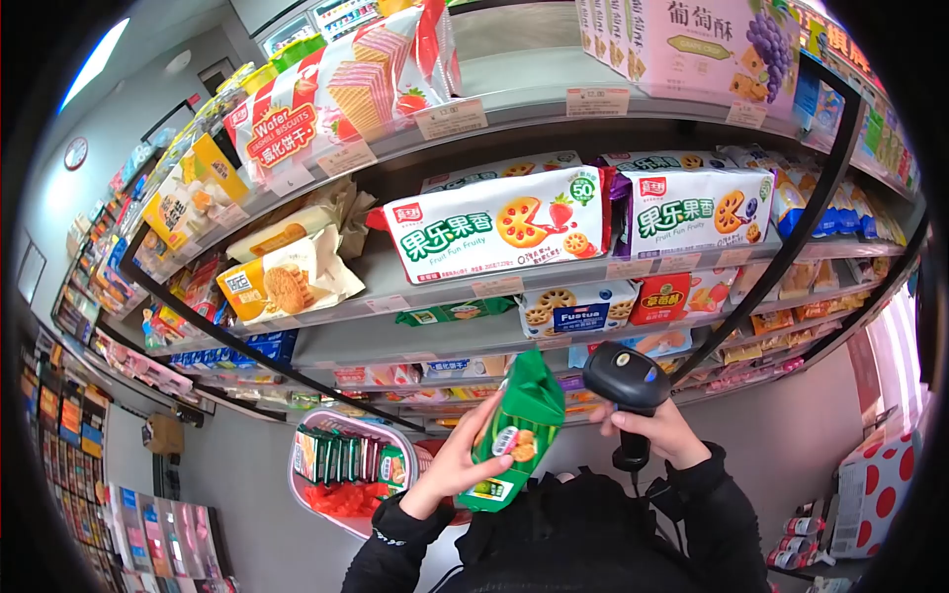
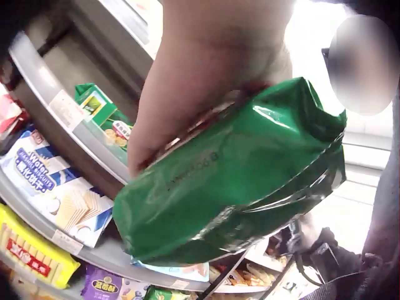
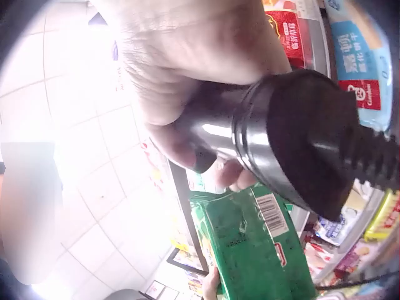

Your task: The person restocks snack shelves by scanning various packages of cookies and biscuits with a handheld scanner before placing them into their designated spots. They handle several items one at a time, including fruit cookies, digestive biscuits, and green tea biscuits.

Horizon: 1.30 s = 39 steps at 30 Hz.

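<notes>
My left hand (image 1: pixel 463 453) grips a green biscuit packet (image 1: pixel 520 435), thumb across its printed front. Crimped green wrapping fills much of the left wrist view, where the packet (image 2: pixel 231 181) hides most of the fingers. In my right hand (image 1: pixel 664 431) is a black barcode scanner (image 1: pixel 627 380), held by its handle with the head up. The right wrist view shows the handle's base (image 3: pixel 300 137) and its coiled cord (image 3: pixel 375 156); beyond them, a printed barcode (image 3: pixel 271 215) is visible on the packet. Scanner and packet are side by side in front of my chest, a small gap between them.
Shelves of biscuits curve across the front, with white fruit biscuit packs (image 1: pixel 499 229) at mid height and price labels along the edges. Below left, a pink basket (image 1: pixel 300 465) holds several packets and red wrappers. A polka-dot box (image 1: pixel 875 499) stands at right.
</notes>
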Tool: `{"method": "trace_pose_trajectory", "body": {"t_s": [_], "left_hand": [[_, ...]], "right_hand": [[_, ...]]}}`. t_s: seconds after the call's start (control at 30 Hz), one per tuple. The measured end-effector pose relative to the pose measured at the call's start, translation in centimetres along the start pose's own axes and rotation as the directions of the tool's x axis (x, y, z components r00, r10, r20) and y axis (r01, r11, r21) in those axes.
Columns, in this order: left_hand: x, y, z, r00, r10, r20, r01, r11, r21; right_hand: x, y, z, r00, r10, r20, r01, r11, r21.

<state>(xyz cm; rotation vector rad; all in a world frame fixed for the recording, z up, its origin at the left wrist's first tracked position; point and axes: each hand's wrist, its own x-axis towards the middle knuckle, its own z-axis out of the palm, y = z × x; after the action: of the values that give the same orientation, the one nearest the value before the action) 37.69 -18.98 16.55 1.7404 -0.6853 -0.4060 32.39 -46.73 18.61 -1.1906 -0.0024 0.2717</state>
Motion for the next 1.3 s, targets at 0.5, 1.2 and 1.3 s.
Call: {"method": "trace_pose_trajectory", "body": {"t_s": [0.5,1.2,1.3], "left_hand": [[0.0,4.9,-5.4,0.967,0.253,-0.033,-0.069,0.386,0.92],[6.4,-0.1,-14.8,0.981,0.176,0.087,-0.124,0.214,0.969],[7.6,-0.9,-15.7,0.99,0.1,0.104,-0.13,0.314,0.94]], "right_hand": [[4.3,4.8,2.4,0.998,-0.043,0.049,0.046,0.998,-0.053],[10.7,1.1,9.5,0.933,-0.239,0.269,0.359,0.595,-0.719],[11.1,0.8,9.8,0.94,-0.243,0.24,0.341,0.634,-0.695]]}}
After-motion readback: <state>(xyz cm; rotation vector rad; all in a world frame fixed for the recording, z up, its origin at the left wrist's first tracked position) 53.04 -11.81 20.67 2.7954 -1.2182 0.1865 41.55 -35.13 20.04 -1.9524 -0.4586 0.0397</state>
